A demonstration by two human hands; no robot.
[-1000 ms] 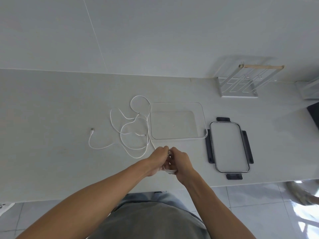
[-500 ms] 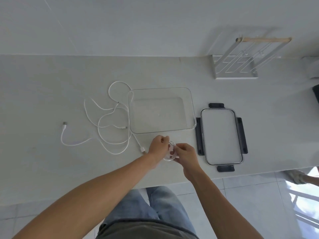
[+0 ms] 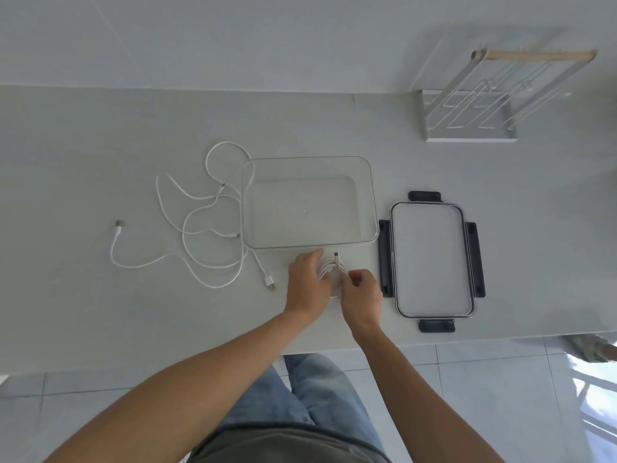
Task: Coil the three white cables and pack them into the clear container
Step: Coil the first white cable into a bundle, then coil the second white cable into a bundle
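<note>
A coiled white cable point(image 3: 330, 267) sits between my two hands just in front of the clear container point(image 3: 373, 202), with one plug end sticking up. My left hand point(image 3: 309, 282) holds the coil from its left side. My right hand point(image 3: 362, 292) pinches the cable at the coil's right side. Nothing lies inside the container. Loose white cables point(image 3: 200, 235) sprawl tangled on the counter to the container's left, with one USB plug point(image 3: 118, 226) at the far left and another plug point(image 3: 269, 283) near my left hand.
The container's lid point(image 3: 432, 262), with dark clips, lies flat to the right of the container. A white wire rack point(image 3: 474, 101) with a wooden handle stands at the back right against the wall. The counter's front edge runs just behind my wrists.
My hands have moved away from me, toward the container's front edge, carrying the coil. The coil's plug end now sticks up between them. The camera view has shifted.
</note>
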